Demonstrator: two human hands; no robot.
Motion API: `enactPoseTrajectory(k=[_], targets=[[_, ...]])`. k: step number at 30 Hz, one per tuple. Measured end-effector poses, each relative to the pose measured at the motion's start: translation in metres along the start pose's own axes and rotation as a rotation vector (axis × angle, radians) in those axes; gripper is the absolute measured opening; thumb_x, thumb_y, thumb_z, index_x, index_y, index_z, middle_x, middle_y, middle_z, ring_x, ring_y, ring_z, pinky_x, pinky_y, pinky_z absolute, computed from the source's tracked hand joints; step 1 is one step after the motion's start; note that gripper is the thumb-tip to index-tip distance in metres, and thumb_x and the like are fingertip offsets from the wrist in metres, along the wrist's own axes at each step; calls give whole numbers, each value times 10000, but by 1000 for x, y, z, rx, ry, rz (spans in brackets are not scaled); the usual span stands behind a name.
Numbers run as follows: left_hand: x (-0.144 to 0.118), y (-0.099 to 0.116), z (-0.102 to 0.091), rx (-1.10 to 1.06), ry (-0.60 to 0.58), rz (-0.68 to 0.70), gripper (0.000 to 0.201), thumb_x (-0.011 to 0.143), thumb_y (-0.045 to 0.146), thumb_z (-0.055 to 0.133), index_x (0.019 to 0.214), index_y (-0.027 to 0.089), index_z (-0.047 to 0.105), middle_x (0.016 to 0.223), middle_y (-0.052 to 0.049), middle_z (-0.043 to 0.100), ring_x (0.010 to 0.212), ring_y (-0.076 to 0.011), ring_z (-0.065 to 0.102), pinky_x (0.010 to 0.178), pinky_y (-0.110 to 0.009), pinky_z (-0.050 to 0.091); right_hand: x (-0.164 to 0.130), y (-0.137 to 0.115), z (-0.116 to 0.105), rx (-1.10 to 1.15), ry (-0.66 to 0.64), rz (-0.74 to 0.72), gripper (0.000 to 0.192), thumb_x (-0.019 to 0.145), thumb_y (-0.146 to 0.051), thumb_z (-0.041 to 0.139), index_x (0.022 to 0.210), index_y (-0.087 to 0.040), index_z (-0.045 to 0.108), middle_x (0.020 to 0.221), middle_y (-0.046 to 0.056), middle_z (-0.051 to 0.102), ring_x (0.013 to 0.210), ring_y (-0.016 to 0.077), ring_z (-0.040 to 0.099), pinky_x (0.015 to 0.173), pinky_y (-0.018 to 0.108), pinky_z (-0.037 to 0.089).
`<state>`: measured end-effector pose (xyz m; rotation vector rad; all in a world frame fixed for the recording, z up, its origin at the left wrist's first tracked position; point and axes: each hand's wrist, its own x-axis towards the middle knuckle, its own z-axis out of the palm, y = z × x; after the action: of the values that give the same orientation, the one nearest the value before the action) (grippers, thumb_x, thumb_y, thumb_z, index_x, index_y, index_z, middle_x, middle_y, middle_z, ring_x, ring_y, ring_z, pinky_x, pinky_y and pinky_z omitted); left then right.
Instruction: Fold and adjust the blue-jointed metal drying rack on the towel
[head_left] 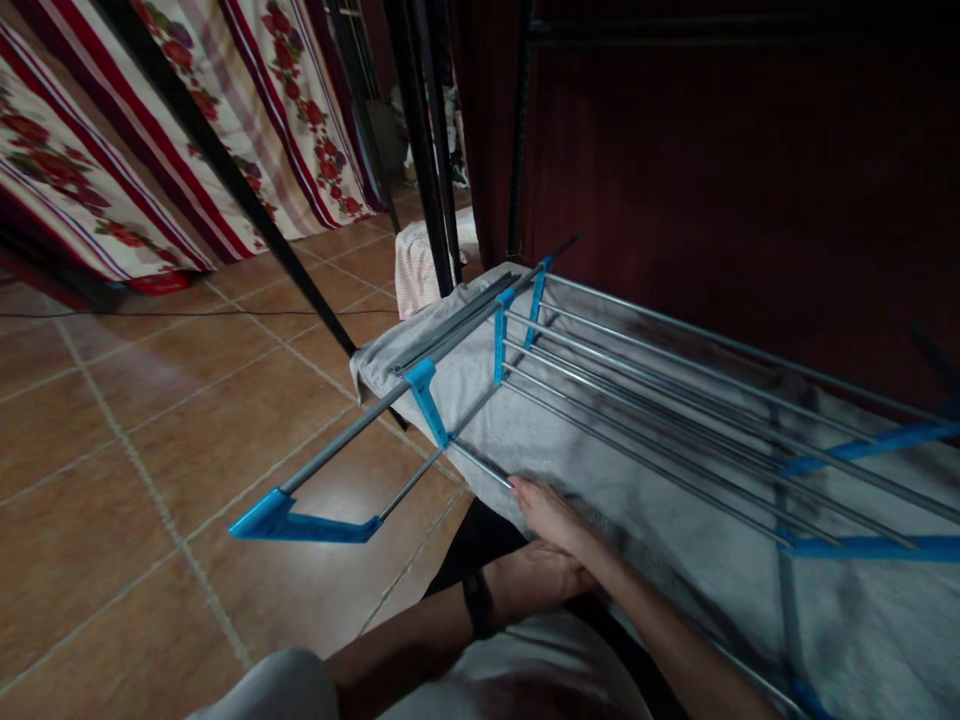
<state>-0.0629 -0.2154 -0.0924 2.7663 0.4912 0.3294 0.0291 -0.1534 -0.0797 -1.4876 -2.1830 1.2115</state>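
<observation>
A clothes drying rack of grey metal rods with blue plastic joints lies across a grey cloth in front of me. My right hand is closed around its near rod, close to the corner joint. Crossing beneath the right forearm, my left hand is curled at the same rod; its fingertips are partly hidden. A dark band circles the left wrist. One blue end piece of the rack juts out over the floor at left.
The grey cloth covers a low surface beneath the rack. Black metal posts rise behind it, and a slanting black bar stands at left. Beyond are a floral curtain, tiled floor, a cable and a dark red panel.
</observation>
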Motion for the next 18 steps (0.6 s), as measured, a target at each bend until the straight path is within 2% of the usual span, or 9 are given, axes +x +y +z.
enactPoseTrajectory(k=[2,3,5,7,9,10,12,15,18], targets=[[-25,-2,-16,-108,48,60,359,983,199,474,1328,213,573,1249,-68,675,1206,-146,586,1055,-249,447,0,1,1,5,16,-9,394,998,-245,360,1283,-181,625,1197,137,701,1143,250,632,1009,372,446],[-40,-5,-22,-143,101,4,341,983,219,475,1305,215,587,1181,-75,692,1156,-158,608,1030,-275,466,0,1,2,7,28,-11,396,999,-243,355,1281,-182,626,1200,136,700,1142,248,632,1009,369,447],[-71,-18,-31,-135,281,-282,312,991,199,403,1202,197,632,1028,-89,698,1014,-180,640,955,-334,502,0,1,3,3,52,-11,400,1006,-250,341,1272,-181,631,1191,136,702,1135,247,635,1008,365,448],[-99,-39,-38,-81,553,-670,304,998,197,345,1034,183,646,926,-85,665,915,-187,631,867,-341,525,-1,0,5,-10,66,-13,411,1014,-275,331,1268,-165,635,1191,150,698,1136,259,636,1013,372,447],[-119,-64,-46,6,772,-1006,245,987,217,367,1023,174,606,981,-99,634,969,-213,608,882,-375,520,-1,-1,6,-16,66,-13,417,1018,-306,336,1262,-162,642,1201,158,693,1134,268,640,1017,378,447],[-124,-77,-50,61,830,-1105,227,972,219,391,1076,165,586,1040,-114,624,1023,-232,594,910,-402,512,-1,-1,7,-15,62,-13,418,1019,-316,338,1257,-168,647,1206,157,693,1130,269,644,1017,379,449],[-128,-99,-58,96,786,-1167,271,945,210,432,1178,144,552,1134,-139,611,1112,-257,576,966,-432,485,-1,-1,9,-14,59,-18,421,1021,-325,336,1259,-177,650,1215,150,695,1128,267,650,1016,374,453],[-120,-120,-65,-35,517,-1192,299,954,229,450,1226,146,542,1126,-134,650,1076,-251,624,929,-384,488,0,-1,10,-29,61,-20,436,1025,-323,323,1286,-169,637,1231,142,696,1141,260,648,1022,359,455],[-109,-128,-65,-117,364,-1365,319,998,286,419,1276,165,517,1069,-129,701,989,-247,675,838,-335,488,0,-2,10,-71,56,-3,454,1031,-315,302,1308,-147,621,1232,131,700,1161,244,640,1034,332,449]])
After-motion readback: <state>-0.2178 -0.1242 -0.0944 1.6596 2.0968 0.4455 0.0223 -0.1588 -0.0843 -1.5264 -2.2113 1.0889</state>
